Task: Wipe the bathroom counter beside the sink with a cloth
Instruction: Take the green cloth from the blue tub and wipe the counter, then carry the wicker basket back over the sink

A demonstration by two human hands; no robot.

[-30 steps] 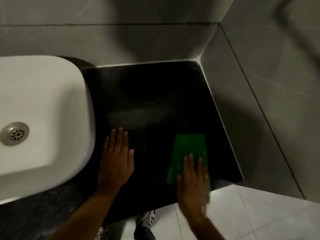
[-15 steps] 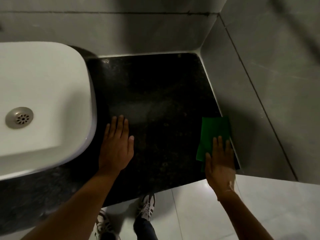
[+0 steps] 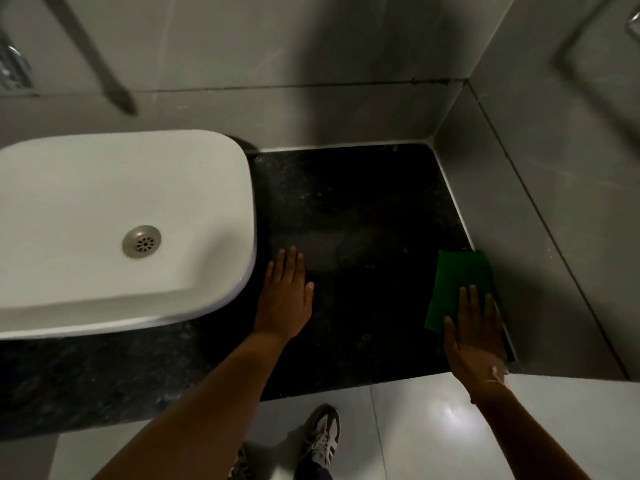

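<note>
My right grip [image 3: 474, 336] is spread flat, palm down, pressing the green cloth [image 3: 457, 282] against the black speckled bench [image 3: 363, 209]; it pinches nothing, only bears down with fingers apart. The cloth lies along the bench's right edge, touching the grey tiled side wall [image 3: 554, 237], near the front right corner. My left grip [image 3: 285, 299] is also flat, fingers together, resting bare on the bench just beside the right rim of the white basin sink [image 3: 104, 289]. The basin holds nothing but its metal drain [image 3: 141, 242] at the middle. Below the bench's front edge, my striped sneaker [image 3: 320, 436] stands on the pale floor tiles [image 3: 433, 427].
</note>
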